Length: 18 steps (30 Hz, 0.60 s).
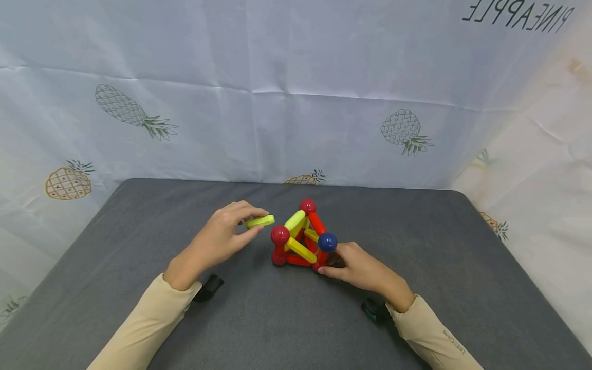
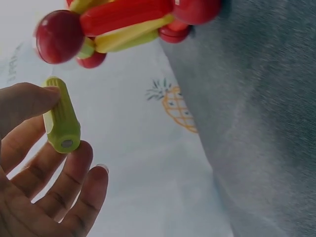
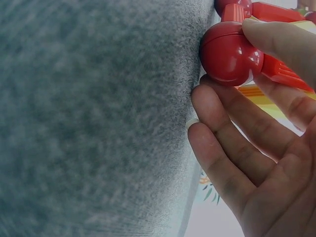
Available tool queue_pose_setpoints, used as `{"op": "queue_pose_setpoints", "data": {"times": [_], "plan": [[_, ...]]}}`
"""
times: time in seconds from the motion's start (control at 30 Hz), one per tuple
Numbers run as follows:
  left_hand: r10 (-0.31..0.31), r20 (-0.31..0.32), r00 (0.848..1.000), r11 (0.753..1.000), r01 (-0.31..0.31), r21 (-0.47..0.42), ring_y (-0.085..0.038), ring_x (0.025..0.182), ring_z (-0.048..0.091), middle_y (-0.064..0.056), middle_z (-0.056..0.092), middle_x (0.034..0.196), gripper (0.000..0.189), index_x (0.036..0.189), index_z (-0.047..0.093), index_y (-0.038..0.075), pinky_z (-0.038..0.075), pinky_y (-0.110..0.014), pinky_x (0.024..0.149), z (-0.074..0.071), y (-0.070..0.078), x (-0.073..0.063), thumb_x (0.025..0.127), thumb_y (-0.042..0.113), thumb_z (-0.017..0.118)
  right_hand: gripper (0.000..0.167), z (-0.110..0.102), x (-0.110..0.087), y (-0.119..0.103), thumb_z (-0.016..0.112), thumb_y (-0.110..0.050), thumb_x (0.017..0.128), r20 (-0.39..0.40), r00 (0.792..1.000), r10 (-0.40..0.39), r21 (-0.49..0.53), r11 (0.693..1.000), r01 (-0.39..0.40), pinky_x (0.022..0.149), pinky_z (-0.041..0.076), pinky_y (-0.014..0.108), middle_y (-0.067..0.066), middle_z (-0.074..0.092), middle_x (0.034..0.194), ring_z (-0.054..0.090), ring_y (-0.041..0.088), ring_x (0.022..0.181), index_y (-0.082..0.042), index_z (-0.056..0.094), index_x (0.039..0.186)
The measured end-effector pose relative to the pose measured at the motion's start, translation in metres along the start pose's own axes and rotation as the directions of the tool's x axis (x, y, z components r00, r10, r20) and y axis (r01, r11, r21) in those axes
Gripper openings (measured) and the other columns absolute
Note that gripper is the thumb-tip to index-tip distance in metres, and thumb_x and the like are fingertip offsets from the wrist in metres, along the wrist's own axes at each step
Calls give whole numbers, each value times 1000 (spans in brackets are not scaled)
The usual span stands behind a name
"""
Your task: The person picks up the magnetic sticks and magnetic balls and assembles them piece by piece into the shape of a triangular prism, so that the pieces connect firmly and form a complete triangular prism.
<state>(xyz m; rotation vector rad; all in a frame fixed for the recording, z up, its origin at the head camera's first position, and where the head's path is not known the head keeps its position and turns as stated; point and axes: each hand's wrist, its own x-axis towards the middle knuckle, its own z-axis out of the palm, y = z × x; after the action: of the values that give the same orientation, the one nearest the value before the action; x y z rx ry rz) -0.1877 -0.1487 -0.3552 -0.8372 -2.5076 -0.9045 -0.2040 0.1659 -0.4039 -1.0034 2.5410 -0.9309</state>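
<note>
A frame of magnetic rods and balls (image 1: pixel 300 253) stands at the middle of the table, its rods red, yellow and lime, its balls red with one blue ball (image 1: pixel 327 242) at the upper right. To its left my left hand (image 1: pixel 227 229) pinches a lime magnetic rod (image 2: pixel 62 116) between thumb and fingers, apart from the frame. A metal disc shows in the rod's end in the left wrist view. At the lower right corner my right hand (image 1: pixel 358 264) holds a red ball (image 3: pixel 229 53) with thumb and fingers. Some of its fingers are hidden behind the frame in the head view.
The grey cloth-covered table (image 1: pixel 277 329) spreads around both hands. Behind it hangs a pale curtain (image 1: pixel 259 133) printed with pineapples. A dark strap piece (image 1: pixel 208 289) sits at the left wrist, another dark device (image 1: pixel 374 311) at the right.
</note>
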Motion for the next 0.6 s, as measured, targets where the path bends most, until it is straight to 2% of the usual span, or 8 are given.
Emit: {"op": "queue_pose_setpoints", "data": {"times": [0.4,0.6], "plan": [[79,22,997,997,-78,-23,-15,94,61,-2,70,108,27,115,71,8,54,-38,79,2,20,14,88,9,74,30,0,0,1,70,-29,94,1,1000,5,0,1000,-5,80,58,29,4,75,100,71,11,88,-5,66,112],[91,29,995,995,-89,-45,-12,92,59,0,71,105,27,114,72,9,52,-31,79,5,31,20,87,11,76,30,0,0,0,70,-28,94,5,1000,-1,9,1000,1,80,58,29,4,75,100,71,11,88,-5,66,112]]}}
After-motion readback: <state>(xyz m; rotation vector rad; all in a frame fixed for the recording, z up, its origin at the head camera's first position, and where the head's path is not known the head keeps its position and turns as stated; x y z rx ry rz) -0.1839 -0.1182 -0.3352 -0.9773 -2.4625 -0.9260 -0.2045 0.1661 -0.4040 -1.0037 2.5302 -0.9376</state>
